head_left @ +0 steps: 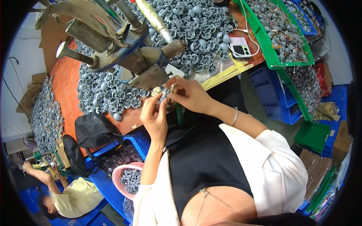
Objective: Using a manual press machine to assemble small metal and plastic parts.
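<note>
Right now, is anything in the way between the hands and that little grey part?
No. Both the left hand and the right hand already pinch the small grey part directly, just below the press.

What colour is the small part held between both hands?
Grey, like the heap on the table; the small part shows best in the head view.

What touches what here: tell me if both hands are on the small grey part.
Touching. The head view shows the left hand and right hand both pinching the small grey part between their fingertips, no gap visible.
</note>
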Tool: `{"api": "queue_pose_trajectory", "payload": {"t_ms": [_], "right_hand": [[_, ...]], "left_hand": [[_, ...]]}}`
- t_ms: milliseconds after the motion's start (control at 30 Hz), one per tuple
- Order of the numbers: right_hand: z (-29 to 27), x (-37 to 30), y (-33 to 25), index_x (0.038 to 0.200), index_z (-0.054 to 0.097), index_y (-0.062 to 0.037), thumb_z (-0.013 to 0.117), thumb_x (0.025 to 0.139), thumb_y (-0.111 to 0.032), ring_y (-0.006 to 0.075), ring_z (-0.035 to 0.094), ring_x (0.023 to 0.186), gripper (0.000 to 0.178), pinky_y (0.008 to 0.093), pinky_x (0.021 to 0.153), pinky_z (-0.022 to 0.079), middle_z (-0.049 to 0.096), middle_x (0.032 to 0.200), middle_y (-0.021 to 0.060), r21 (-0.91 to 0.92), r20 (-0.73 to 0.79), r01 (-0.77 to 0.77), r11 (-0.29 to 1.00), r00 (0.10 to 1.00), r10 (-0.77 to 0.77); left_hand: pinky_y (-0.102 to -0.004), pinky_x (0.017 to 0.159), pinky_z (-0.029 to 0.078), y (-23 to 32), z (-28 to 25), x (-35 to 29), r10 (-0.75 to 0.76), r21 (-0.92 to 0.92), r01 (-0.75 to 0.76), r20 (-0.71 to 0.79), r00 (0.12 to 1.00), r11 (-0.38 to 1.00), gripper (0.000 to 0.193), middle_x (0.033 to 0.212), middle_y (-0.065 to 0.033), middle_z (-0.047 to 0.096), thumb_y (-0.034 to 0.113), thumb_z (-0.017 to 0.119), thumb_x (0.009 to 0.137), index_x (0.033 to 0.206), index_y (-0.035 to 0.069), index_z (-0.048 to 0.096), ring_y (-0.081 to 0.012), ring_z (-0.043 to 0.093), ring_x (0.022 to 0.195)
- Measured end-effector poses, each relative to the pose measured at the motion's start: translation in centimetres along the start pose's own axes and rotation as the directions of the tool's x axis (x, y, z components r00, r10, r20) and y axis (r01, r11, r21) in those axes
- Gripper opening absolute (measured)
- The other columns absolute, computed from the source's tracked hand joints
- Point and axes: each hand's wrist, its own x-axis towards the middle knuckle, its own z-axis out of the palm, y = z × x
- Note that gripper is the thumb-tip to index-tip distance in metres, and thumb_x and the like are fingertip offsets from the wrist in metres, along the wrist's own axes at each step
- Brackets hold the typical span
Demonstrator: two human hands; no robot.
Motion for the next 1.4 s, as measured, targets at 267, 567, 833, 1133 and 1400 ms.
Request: {"api": "queue_pose_trajectory", "payload": {"t_ms": [267,567,833,1133,1400], "right_hand": [[1.3,0.2,1.5,0.109,0.052,-0.0090,0.065,0.079,-0.016,0.0264,0.060,0.053,0.033,0.0380,0.050,0.044,0.061,0.060,0.0033,-0.611,-0.191,0.136,0.780,0.931,-0.312],[-6.1,5.6,-3.7,0.096,0.063,-0.0027,0.056,0.088,-0.012,0.0172,0.065,0.061,0.014,0.0323,0.056,0.049,0.066,0.068,0.0114,-0.274,-0.419,0.208,0.939,0.853,-0.311],[-6.4,10.5,-13.8,0.094,0.061,0.0006,0.056,0.092,-0.010,0.0133,0.058,0.064,0.012,0.0245,0.057,0.048,0.062,0.074,0.0060,-0.018,-0.251,0.577,0.817,0.788,-0.562],[-4.4,-2.1,-7.2,0.070,0.056,-0.0067,0.076,0.071,-0.016,0.0260,0.059,0.074,0.022,0.0405,0.074,0.048,0.059,0.075,0.0062,-0.383,0.029,0.830,0.405,0.449,-0.893],[-13.7,1.2,-9.2,0.095,0.066,-0.0011,0.066,0.085,-0.010,0.0106,0.063,0.078,0.013,0.0235,0.069,0.050,0.067,0.085,0.0053,-0.224,-0.523,0.473,0.852,0.679,-0.514]], "left_hand": [[-0.0192,0.052,0.035,-1.2,0.5,1.8,-0.033,0.041,0.033,-0.011,0.999,0.999,0.024,0.077,0.0001,0.050,-0.003,0.071,0.076,0.098,0.003,0.069,-0.0055,0.042,0.062],[-0.0227,0.056,0.037,-1.5,-0.4,2.9,-0.006,0.041,0.002,0.102,0.995,0.999,0.025,0.072,-0.0012,0.046,-0.008,0.071,0.069,0.091,0.004,0.072,-0.0095,0.044,0.063],[-0.0261,0.055,0.036,0.0,0.1,2.6,0.032,0.206,-0.038,0.034,0.999,0.978,0.023,0.068,-0.0031,0.049,-0.004,0.073,0.067,0.088,0.006,0.073,-0.0121,0.045,0.060],[-0.0290,0.056,0.038,0.1,-0.4,2.4,0.062,0.299,-0.096,0.122,0.991,0.950,0.019,0.073,-0.0058,0.050,0.004,0.073,0.073,0.091,0.002,0.070,-0.0160,0.047,0.061],[-0.0271,0.045,0.034,3.2,-3.5,0.8,-0.085,0.328,-0.083,0.467,0.880,0.941,0.020,0.052,-0.0050,0.053,0.014,0.056,0.088,0.083,-0.004,0.066,-0.0116,0.051,0.047]]}}
